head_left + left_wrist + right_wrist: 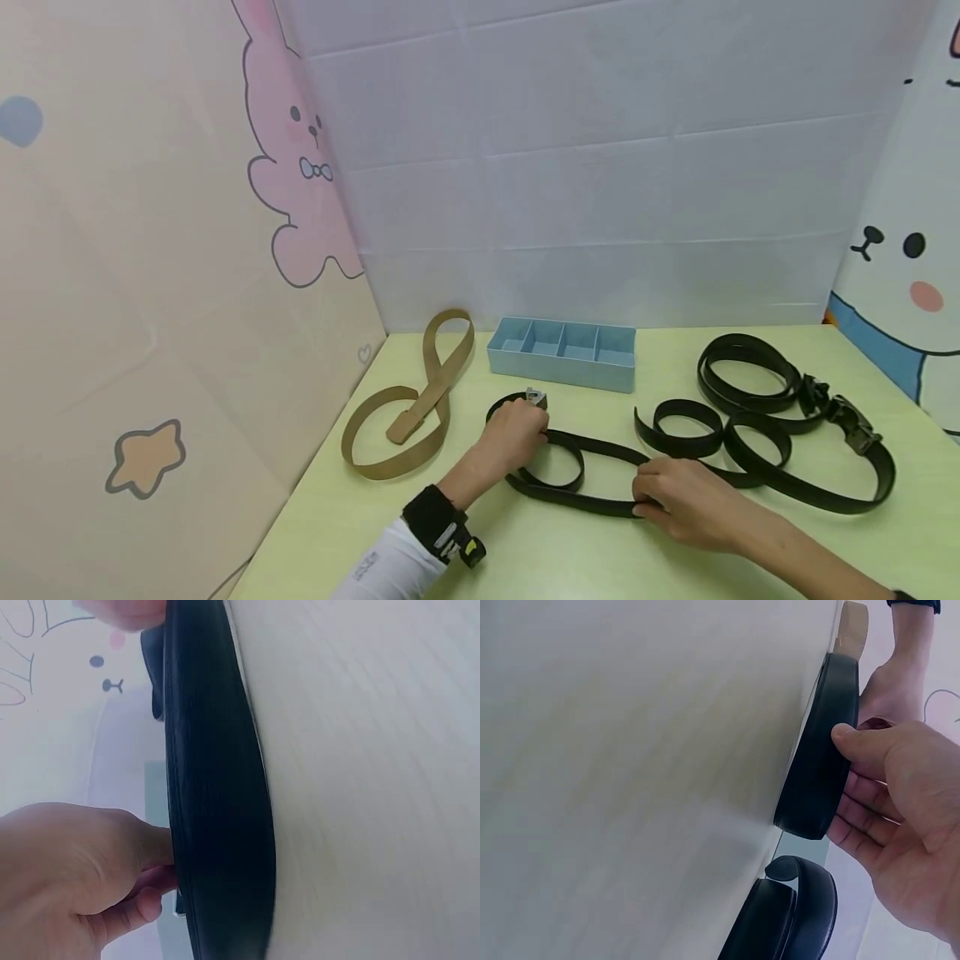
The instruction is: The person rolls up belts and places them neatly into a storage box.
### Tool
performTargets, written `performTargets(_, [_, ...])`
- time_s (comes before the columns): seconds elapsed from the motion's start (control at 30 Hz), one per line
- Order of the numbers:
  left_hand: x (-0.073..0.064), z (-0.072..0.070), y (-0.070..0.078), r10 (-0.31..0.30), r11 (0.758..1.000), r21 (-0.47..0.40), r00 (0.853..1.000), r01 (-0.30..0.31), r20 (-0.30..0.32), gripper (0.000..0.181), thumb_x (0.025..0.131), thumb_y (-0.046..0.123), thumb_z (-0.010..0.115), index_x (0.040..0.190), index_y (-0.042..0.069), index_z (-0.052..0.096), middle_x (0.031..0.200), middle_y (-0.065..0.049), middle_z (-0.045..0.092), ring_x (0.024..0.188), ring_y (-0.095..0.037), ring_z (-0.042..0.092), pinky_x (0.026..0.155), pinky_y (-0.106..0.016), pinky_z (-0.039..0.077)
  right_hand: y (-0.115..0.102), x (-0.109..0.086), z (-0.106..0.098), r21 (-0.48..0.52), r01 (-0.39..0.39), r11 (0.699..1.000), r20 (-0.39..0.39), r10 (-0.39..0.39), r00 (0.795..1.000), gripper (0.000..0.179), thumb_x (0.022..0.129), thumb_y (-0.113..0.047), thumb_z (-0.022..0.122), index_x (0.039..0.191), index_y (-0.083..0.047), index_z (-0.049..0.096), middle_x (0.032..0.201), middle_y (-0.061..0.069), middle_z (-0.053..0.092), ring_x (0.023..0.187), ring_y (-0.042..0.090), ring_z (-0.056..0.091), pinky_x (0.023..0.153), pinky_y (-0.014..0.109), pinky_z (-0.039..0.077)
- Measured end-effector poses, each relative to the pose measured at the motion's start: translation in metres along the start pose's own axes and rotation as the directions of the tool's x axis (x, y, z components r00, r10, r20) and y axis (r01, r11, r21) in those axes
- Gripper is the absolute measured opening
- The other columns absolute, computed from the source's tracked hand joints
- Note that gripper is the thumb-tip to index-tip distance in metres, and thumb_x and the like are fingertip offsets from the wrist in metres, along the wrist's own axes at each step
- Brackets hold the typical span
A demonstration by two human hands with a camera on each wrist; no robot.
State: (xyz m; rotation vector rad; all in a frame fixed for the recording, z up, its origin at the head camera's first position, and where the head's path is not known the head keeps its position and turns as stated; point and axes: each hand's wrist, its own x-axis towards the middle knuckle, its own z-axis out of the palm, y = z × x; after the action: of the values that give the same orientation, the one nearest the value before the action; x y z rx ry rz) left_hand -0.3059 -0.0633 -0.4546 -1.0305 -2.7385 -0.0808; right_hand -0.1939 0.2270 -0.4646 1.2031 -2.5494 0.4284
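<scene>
A black belt stands on its edge on the table, bent into a long loop with a smaller coil inside. At its left end, below the silver buckle, my left hand grips the strap with curled fingers. My right hand pinches the loop's right end. In the right wrist view the thumb lies on the strap's outer face, with the other fingers behind it. The left wrist view shows the strap close up, partly hiding the left fingers.
A tan belt lies loosely looped at the left. Behind the hands stands a light blue tray with several compartments. More black belts with dark buckles lie coiled at the right, close beside my right hand. Printed cloth walls border the table.
</scene>
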Motion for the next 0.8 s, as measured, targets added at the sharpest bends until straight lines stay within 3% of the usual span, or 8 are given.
performTargets(0.13, [-0.003,-0.001,-0.009,-0.059,0.998,-0.037,0.998,0.058,-0.015,0.046,0.1,0.013,0.086,0.064,0.018,0.058,0.061,0.005,0.05,0.058,-0.008,0.043,0.058,-0.023,0.034,-0.004,-0.007,-0.004,0.007,-0.021,1.0,0.046,0.021,0.999,0.028,0.092,-0.017,0.093,0.084,-0.03,0.069,0.086,-0.021,0.063,0.077,-0.009,0.049,0.063,0.022,0.044])
performTargets(0.2, [-0.004,0.001,-0.012,-0.087,0.995,-0.057,0.996,0.085,-0.027,0.046,0.099,0.013,0.087,0.065,0.017,0.057,0.064,0.005,0.048,0.06,-0.008,0.04,0.058,-0.023,0.032,-0.006,-0.009,-0.005,0.014,-0.009,1.0,0.062,0.008,0.998,0.029,0.092,-0.016,0.093,0.084,-0.03,0.069,0.086,-0.021,0.062,0.078,-0.01,0.048,0.064,0.022,0.045])
performTargets(0.3, [-0.006,0.004,-0.014,-0.111,0.991,-0.08,0.992,0.106,-0.057,0.027,0.096,0.014,0.091,0.075,0.013,0.073,0.073,0.002,0.065,0.065,-0.01,0.057,0.06,-0.023,0.043,-0.007,-0.009,-0.005,0.028,0.035,0.999,0.062,-0.037,0.997,0.03,0.092,-0.014,0.092,0.084,-0.03,0.069,0.086,-0.022,0.06,0.079,-0.011,0.046,0.065,0.019,0.044])
performTargets(0.4, [-0.007,0.007,-0.014,-0.121,0.99,-0.087,0.99,0.114,-0.079,0.008,0.095,0.017,0.093,0.092,0.013,0.086,0.088,-0.003,0.078,0.081,-0.019,0.074,0.068,-0.026,0.058,-0.008,-0.007,-0.004,0.035,0.077,0.996,0.057,-0.079,0.995,0.03,0.091,-0.014,0.093,0.084,-0.03,0.068,0.084,-0.022,0.056,0.078,-0.012,0.042,0.065,0.016,0.042])
performTargets(0.47, [-0.007,0.008,-0.014,-0.123,0.988,-0.1,0.989,0.115,-0.079,0.006,0.095,0.017,0.092,0.093,0.013,0.088,0.089,-0.003,0.078,0.085,-0.021,0.076,0.07,-0.027,0.06,-0.009,-0.007,-0.003,0.038,0.087,0.995,0.068,-0.089,0.994,0.03,0.091,-0.014,0.094,0.084,-0.029,0.068,0.084,-0.022,0.055,0.078,-0.012,0.041,0.066,0.015,0.041])
performTargets(0.63, [-0.006,0.01,-0.016,-0.102,0.989,-0.114,0.99,0.091,-0.092,0.019,0.095,0.017,0.092,0.077,0.015,0.085,0.078,0.0,0.077,0.078,-0.018,0.075,0.065,-0.025,0.054,-0.009,-0.005,-0.004,0.042,0.102,0.994,0.087,-0.106,0.991,0.031,0.089,-0.014,0.095,0.084,-0.03,0.069,0.083,-0.021,0.054,0.077,-0.012,0.039,0.066,0.015,0.04])
performTargets(0.8, [-0.005,0.011,-0.018,-0.071,0.994,-0.089,0.991,0.061,-0.111,0.015,0.095,0.019,0.093,0.081,0.018,0.087,0.081,0.003,0.082,0.077,-0.017,0.077,0.066,-0.027,0.058,-0.008,-0.001,-0.007,0.095,0.134,0.986,0.109,-0.144,0.984,0.03,0.089,-0.014,0.095,0.084,-0.03,0.07,0.085,-0.021,0.057,0.078,-0.012,0.043,0.067,0.014,0.042])
